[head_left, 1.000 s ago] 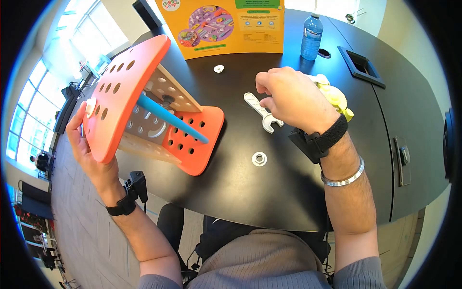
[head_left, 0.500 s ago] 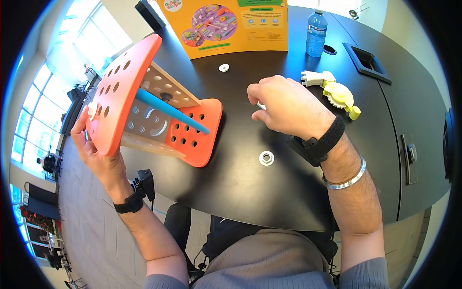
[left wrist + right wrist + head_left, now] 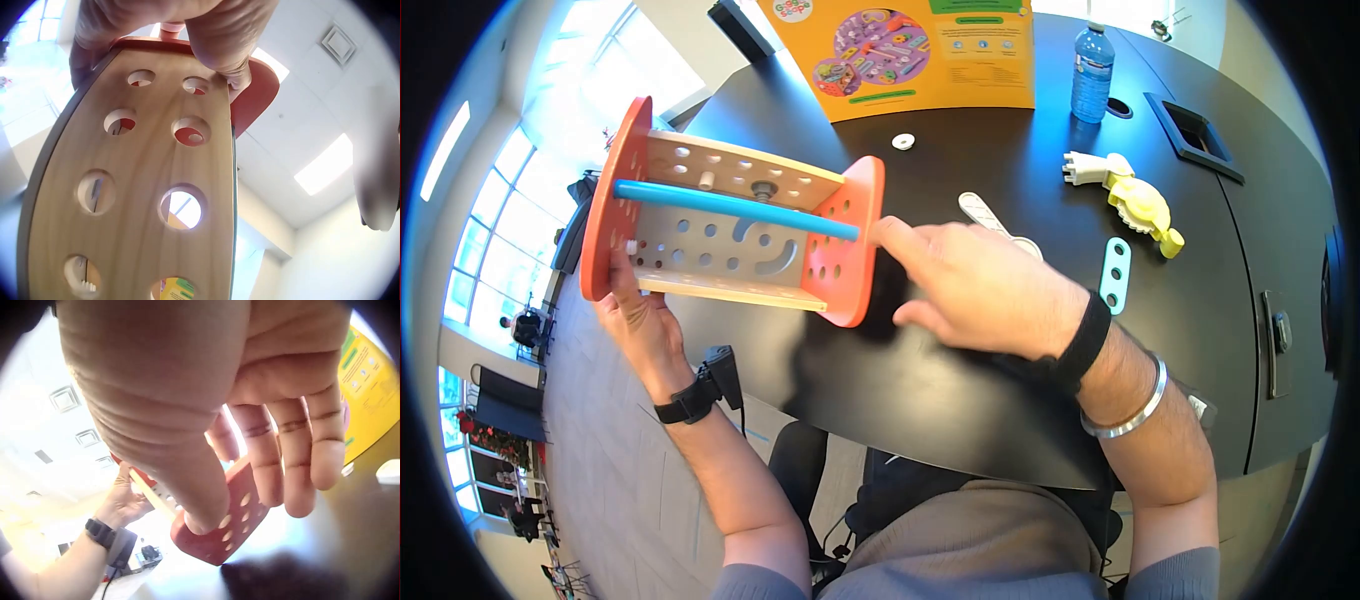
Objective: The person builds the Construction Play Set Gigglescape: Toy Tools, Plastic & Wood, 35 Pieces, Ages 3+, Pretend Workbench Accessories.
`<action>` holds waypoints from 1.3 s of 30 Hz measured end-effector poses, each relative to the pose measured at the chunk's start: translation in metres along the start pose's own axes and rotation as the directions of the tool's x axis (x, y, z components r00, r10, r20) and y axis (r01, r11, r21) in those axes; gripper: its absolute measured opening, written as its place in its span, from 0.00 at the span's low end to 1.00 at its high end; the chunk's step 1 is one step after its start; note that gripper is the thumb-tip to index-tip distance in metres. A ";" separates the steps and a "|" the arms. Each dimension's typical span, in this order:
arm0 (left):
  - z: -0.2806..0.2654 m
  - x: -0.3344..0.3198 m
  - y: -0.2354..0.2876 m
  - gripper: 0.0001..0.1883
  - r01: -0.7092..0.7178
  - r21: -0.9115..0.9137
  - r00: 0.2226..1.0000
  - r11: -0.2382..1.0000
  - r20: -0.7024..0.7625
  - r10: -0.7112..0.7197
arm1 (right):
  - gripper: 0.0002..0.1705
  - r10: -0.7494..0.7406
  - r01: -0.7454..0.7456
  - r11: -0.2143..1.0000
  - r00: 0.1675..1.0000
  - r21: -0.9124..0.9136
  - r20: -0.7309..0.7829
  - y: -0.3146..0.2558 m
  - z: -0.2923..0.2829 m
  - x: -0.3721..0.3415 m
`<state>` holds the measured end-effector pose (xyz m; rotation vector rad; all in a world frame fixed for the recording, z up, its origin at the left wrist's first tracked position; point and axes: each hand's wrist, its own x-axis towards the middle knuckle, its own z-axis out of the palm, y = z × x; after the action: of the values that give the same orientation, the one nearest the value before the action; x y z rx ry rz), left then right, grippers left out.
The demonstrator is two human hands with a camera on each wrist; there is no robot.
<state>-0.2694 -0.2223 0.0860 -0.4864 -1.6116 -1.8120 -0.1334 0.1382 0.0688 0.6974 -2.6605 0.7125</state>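
Observation:
A wooden toy toolbox (image 3: 730, 235), with orange-red holed end panels and a blue rod handle (image 3: 740, 208), is tilted up off the table at its left end. My left hand (image 3: 640, 335) grips that end from below, thumb and fingers around the panel and the wooden side (image 3: 144, 162). At the opposite end, my right hand (image 3: 990, 285) reaches in with its index fingertip right at the panel (image 3: 865, 240). Its fingers are extended and its palm holds nothing, as the right wrist view shows. A white toy wrench (image 3: 985, 212) lies partly hidden behind the right hand.
A yellow toy piece (image 3: 1140, 205) and a teal holed strip (image 3: 1114, 275) lie to the right on the black table. Farther back are a small white washer (image 3: 903, 142), an orange-yellow box (image 3: 930, 60) and a water bottle (image 3: 1092, 75). A recessed socket (image 3: 1195, 135) sits at the back right.
My right hand has moved from above the wrench leftward and down to the toolbox's right end panel. The toolbox has turned more lengthwise across the view. The white nut is now out of sight.

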 end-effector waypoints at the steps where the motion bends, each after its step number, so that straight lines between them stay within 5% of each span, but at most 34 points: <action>1: 0.000 0.000 -0.002 0.33 0.009 -0.021 1.000 1.000 0.012 -0.009 | 0.37 -0.018 0.021 0.995 0.999 0.097 -0.031 -0.007 0.004 0.001; 12: -0.007 0.002 -0.001 0.19 0.033 -0.081 0.994 0.996 0.107 -0.024 | 0.17 -0.002 0.000 0.989 1.000 0.147 0.010 -0.016 0.009 0.003; 16: -0.040 0.007 -0.008 0.31 0.029 -0.070 0.977 0.997 0.211 -0.014 | 0.15 -0.001 -0.015 0.983 0.996 0.181 0.087 -0.019 0.006 0.003; 18: -0.034 0.002 0.007 0.20 0.020 0.039 0.983 0.999 0.181 -0.027 | 0.15 -0.001 -0.011 0.987 0.997 0.159 0.076 -0.019 0.005 0.003; 26: -0.020 -0.003 0.028 0.18 -0.145 0.358 0.982 0.923 0.167 0.089 | 0.15 -0.027 0.021 0.990 0.999 0.142 0.037 0.002 -0.003 0.005; 30: -0.017 -0.004 0.038 0.20 -0.122 0.277 0.974 0.953 0.219 0.061 | 0.11 0.101 -0.055 0.970 0.977 0.235 -0.186 0.020 -0.033 0.015; 32: -0.011 -0.006 0.043 0.21 -0.120 0.293 0.971 0.949 0.232 0.051 | 0.11 0.281 -0.222 0.940 0.934 0.260 -0.221 0.040 -0.041 0.026; 35: -0.015 -0.007 0.044 0.21 -0.085 0.330 0.980 0.940 0.196 0.020 | 0.12 0.269 -0.256 0.963 0.935 0.085 -0.233 0.095 -0.021 0.050; 39: -0.023 -0.002 0.037 0.21 -0.060 0.343 0.980 0.937 0.201 -0.011 | 0.25 0.178 -0.170 0.965 0.984 -0.198 0.026 0.137 0.007 0.093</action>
<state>-0.2391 -0.2456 0.1072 -0.5335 -2.0045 -1.4496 -0.2842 0.2037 0.0464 0.4358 -2.8083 0.4727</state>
